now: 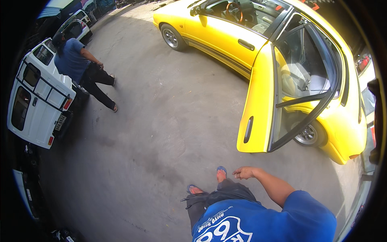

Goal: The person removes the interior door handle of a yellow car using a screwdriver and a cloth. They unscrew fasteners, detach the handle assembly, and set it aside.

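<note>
My right hand (pixel 244 172) hangs in front of my body, its fingers loosely bent and apart, with nothing visible in it. The nearest thing is the yellow rear door (pixel 258 109) of a yellow car (pixel 225 32), which stands swung out above and to the right of the hand. A gap separates hand and door. On the door are a dark handle (pixel 248 129) and a black window frame (pixel 305 126). Through the opening, a light grey seat (pixel 296 76) shows inside. My left hand is out of the picture.
Grey concrete ground (pixel 153 129) lies around my sandalled feet (pixel 221 174). To the far left, another person (pixel 76 60) in a blue shirt and dark trousers stands beside a white van (pixel 38 97) with a black rear rack. Another white vehicle (pixel 76 30) is parked beyond.
</note>
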